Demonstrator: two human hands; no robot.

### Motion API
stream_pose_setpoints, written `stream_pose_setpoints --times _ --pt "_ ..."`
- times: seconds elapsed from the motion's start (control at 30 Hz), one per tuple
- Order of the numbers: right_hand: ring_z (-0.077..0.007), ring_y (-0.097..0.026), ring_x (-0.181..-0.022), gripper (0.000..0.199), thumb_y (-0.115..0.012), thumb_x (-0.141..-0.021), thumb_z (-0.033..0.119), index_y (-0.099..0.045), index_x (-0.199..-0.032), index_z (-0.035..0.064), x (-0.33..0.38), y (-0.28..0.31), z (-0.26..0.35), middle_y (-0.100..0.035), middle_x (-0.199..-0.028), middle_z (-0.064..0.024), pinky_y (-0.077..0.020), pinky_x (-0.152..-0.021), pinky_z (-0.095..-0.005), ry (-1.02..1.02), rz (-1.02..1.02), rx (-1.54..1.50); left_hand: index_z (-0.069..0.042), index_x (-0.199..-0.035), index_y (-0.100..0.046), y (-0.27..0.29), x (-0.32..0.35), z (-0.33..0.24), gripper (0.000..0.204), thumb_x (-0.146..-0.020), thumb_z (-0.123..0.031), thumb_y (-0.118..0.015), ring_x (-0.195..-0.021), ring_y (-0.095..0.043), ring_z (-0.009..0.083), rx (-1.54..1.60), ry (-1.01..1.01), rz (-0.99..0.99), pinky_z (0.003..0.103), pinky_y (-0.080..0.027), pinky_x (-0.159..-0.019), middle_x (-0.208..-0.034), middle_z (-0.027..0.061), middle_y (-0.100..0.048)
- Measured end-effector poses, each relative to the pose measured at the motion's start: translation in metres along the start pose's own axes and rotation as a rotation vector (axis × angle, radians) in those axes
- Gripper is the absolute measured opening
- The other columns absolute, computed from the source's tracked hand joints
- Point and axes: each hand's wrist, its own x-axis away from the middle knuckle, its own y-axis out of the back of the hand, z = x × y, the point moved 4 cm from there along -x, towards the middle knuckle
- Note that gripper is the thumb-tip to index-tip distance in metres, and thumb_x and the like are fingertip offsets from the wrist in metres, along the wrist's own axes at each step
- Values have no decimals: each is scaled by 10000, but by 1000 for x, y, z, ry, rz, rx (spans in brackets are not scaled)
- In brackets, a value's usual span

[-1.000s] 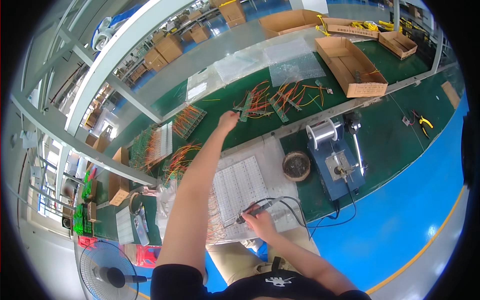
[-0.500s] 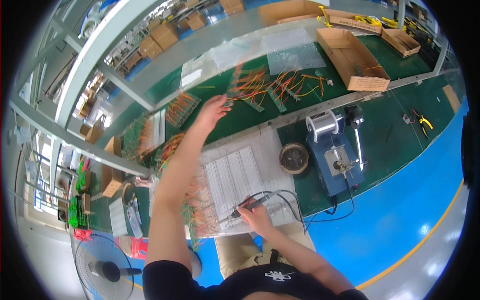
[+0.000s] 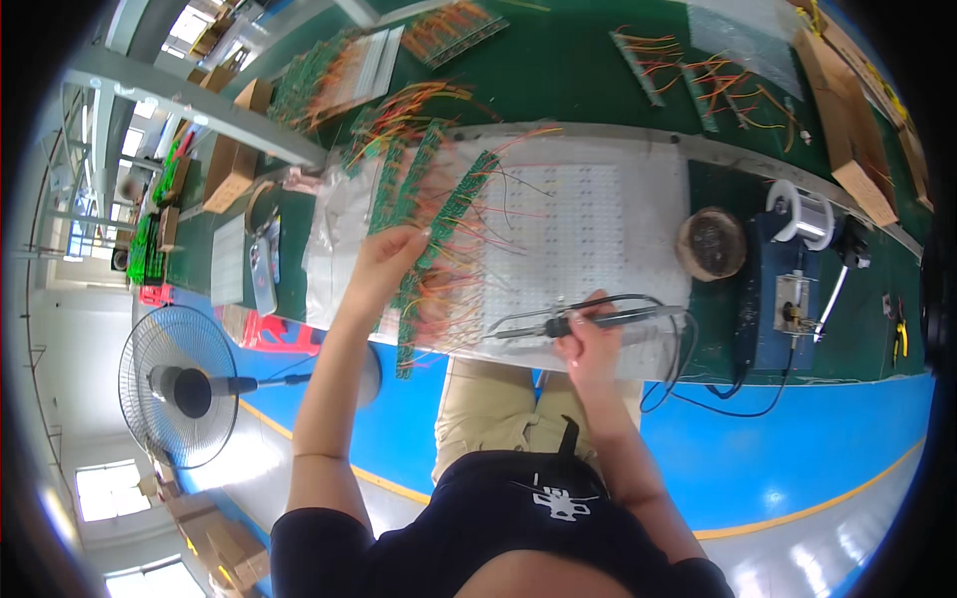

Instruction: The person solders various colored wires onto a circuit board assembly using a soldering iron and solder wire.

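Near edge of counter (image 3: 718, 344): right hand (image 3: 590, 351) has its fingers closed round the dark grip of a soldering iron (image 3: 560, 326), tip pointing left above the near edge of the work; cannot tell whether the tip touches. Black cable (image 3: 688, 354) loops off to the right.

Left hand (image 3: 387, 261): fingers narrow, pinching 1 green circuit strip (image 3: 461, 206) set at a slant, red and orange wires trailing right. More green strips (image 3: 407, 189) lie beside and beyond this hand, wires massed between them and a white dotted panel (image 3: 568, 224). Panel rests on clear sheeting (image 3: 653, 189).

Right of the sheeting: round bowl (image 3: 711, 244), dark inside, contents not readable. Farther right, blue unit (image 3: 768, 289) carrying 1 white spool (image 3: 802, 214) wound with silvery wire.

Left part of counter: phone (image 3: 262, 274); beyond it, 1 cardboard box (image 3: 230, 172), inside not visible. Dark crate (image 3: 146, 257) at far left holds bright green items.

Far side: wired strips (image 3: 638, 65) to the right, wired bundle (image 3: 454, 35) to the left. Long open carton (image 3: 845, 125) at far right; contents cannot be made out.
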Motion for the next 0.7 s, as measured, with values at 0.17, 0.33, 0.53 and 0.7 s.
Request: stream_pose_setpoints --times 0.17,0.33,0.53,0.7 --pt "-67 -303 -355 133 -477 -794 63 -356 -752 102 -3 3 5 -328 -460 19 -337 -370 -231 144 -12 36 24 -841 -611 4 24 24 207 -839 -183 -599 -689 -538 105 -275 -59 -164 239 -416 -629 -745 58 -604" --pt "-64 -287 -328 121 -479 -797 100 -364 -761 93 -4 2 10 -314 -427 23 -297 -341 -217 222 66 11 4 -813 -612 1 36 26 142 -793 -135 -626 -631 -528 208 -435 -176 -213 306 -418 -577 -732 100 -572" --pt "-61 -255 -316 160 -465 -841 140 -324 -769 124 -11 2 14 -284 -409 33 -268 -328 -208 281 176 -70 -37 -876 -632 17 -1 -21 137 -743 -65 -639 -638 -486 183 -614 -535 -269 282 -376 -552 -783 72 -564" --pt "-62 -258 -313 165 -479 -838 138 -330 -770 124 -12 0 12 -286 -404 28 -256 -315 -216 263 186 -98 -43 -875 -632 11 -68 -21 164 -713 -41 -658 -695 -543 205 -646 -659 -151 297 -409 -580 -782 75 -559"
